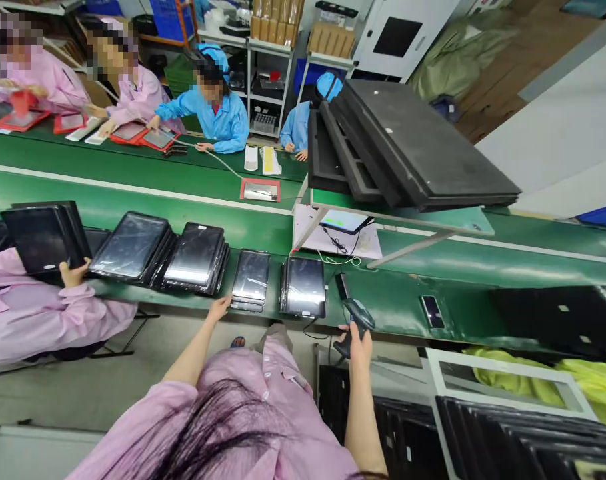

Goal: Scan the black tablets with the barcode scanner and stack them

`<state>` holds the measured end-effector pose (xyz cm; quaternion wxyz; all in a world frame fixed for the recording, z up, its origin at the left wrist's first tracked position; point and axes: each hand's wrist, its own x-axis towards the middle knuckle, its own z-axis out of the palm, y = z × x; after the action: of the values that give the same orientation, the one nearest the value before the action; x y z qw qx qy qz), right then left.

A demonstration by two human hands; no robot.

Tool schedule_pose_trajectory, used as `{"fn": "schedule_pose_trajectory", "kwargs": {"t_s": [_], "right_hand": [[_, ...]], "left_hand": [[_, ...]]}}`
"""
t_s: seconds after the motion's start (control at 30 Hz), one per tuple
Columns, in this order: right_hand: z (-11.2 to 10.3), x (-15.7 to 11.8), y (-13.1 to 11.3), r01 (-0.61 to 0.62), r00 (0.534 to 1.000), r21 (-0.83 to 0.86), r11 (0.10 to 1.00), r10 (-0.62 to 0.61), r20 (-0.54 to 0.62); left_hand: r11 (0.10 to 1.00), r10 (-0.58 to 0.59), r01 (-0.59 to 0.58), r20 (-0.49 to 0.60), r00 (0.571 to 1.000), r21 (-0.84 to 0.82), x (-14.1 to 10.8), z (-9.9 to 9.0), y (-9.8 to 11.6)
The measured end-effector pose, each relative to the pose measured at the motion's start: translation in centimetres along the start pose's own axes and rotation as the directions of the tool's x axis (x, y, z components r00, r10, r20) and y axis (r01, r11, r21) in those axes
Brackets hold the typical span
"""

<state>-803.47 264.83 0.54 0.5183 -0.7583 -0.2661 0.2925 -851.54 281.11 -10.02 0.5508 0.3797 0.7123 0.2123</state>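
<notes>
My left hand is at the near bench edge, its fingertips at the lower left corner of a small stack of wrapped tablets. Whether the fingers pinch that corner is too small to tell. In my right hand is a black handheld scanner, gripped by its handle and pointing up and left. Between the two hands stands another stack of dark tablets, with a small white label on the top one. Larger stacks of wrapped tablets lie further left.
A co-worker at the left holds upright tablets. Black foam trays rest on a raised shelf above a screen. A phone lies right on the green bench. Racked dark panels stand lower right. People sit across the bench.
</notes>
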Motion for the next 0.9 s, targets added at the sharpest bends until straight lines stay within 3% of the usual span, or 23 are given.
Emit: {"fn": "schedule_pose_trajectory", "kwargs": {"t_s": [0.1, 0.2, 0.23, 0.33, 0.4, 0.47, 0.57, 0.7, 0.9], "right_hand": [[2.6, -6.3, -1.0, -0.005, 0.992, 0.165, 0.986, -0.016, 0.124], [9.2, -10.6, -2.3, -0.132, 0.918, 0.27, 0.954, 0.015, 0.396], [11.8, -11.4, -2.7, -0.213, 0.868, 0.268, 0.939, 0.056, 0.494], [19.3, -12.6, -3.7, -0.376, 0.752, 0.19, 0.907, 0.179, 0.634], [23.0, -12.7, -3.9, -0.421, 0.729, 0.13, 0.898, 0.25, 0.637], [25.4, -12.6, -3.8, -0.448, 0.735, 0.105, 0.888, 0.299, 0.609], [27.0, -12.4, -3.4, -0.466, 0.748, 0.117, 0.877, 0.32, 0.582], [27.5, -12.4, -2.8, -0.465, 0.756, 0.133, 0.875, 0.314, 0.574], [27.8, -13.4, -2.1, -0.464, 0.751, 0.116, 0.878, 0.321, 0.577]], "left_hand": [[0.979, -0.131, 0.13, 0.008, 0.991, -0.158, -2.9, -2.6, -5.6], [0.922, -0.334, 0.292, -0.142, 0.932, -0.255, -6.1, -5.1, -11.8], [0.9, -0.389, 0.33, -0.183, 0.903, -0.285, -7.1, -5.8, -13.6], [0.861, -0.46, 0.369, -0.228, 0.858, -0.35, -9.7, -7.9, -17.8], [0.848, -0.477, 0.372, -0.239, 0.846, -0.378, -11.0, -9.2, -19.8], [0.831, -0.498, 0.374, -0.25, 0.83, -0.412, -12.1, -10.3, -21.3], [0.805, -0.528, 0.38, -0.26, 0.808, -0.455, -13.3, -11.2, -23.5], [0.784, -0.559, 0.401, -0.256, 0.789, -0.475, -14.9, -11.4, -25.6], [0.829, -0.521, 0.4, -0.282, 0.806, -0.391, -17.0, -11.1, -26.3]]}}
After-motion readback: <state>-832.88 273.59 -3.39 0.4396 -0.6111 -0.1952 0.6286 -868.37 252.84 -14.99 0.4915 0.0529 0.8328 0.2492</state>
